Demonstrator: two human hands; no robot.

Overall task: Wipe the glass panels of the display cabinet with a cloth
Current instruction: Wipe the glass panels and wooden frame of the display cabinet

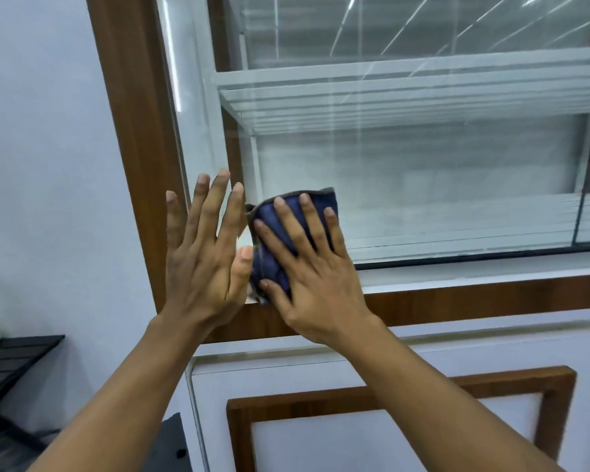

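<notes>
A folded dark blue cloth (276, 267) lies flat against the lower left corner of the cabinet's glass panel (423, 172). My right hand (307, 264) presses on it with straight, spread fingers. Just left of the cloth, my left hand (205, 253) is raised with straight fingers over the brown wooden frame (133, 131) and the glass edge; its thumb is right at the cloth's left edge. Whether the left palm touches the frame cannot be told. White shelves (406, 93) show behind the glass.
A white wall (41, 165) runs left of the cabinet. Below the glass is a wooden rail (491, 298), then a white lower door with a brown framed panel (389, 400). A black slatted rack (11, 359) stands at the lower left.
</notes>
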